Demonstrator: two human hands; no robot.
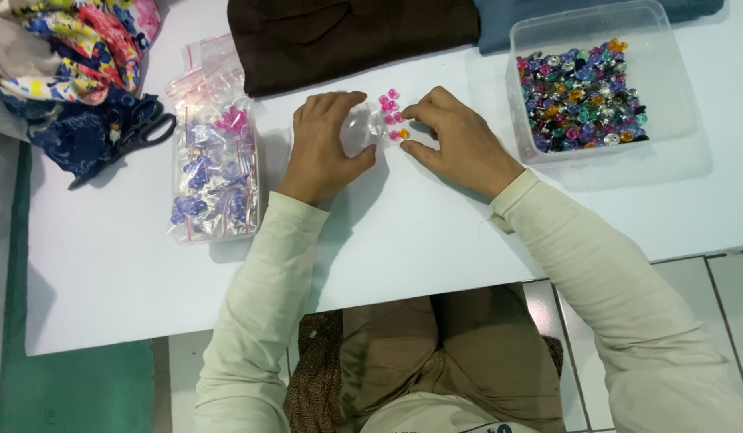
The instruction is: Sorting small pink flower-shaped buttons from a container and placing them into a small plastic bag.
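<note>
My left hand [327, 144] rests on the white table [131, 273] and holds a small clear plastic bag [360, 128] between thumb and fingers. Just right of it lies a little cluster of pink beads [390, 106] with one orange bead [403, 134]. My right hand [456, 140] sits beside the cluster, its thumb and forefinger pinched together at the beads; what they hold is too small to tell. Both arms wear cream sleeves.
A clear tub [600, 84] of mixed coloured beads stands at the right. A clear container [215, 172] of small bags with purple and pink beads lies at the left, next to black scissors [147, 128] and patterned fabric [75, 48]. Brown cloth [347, 36] lies behind.
</note>
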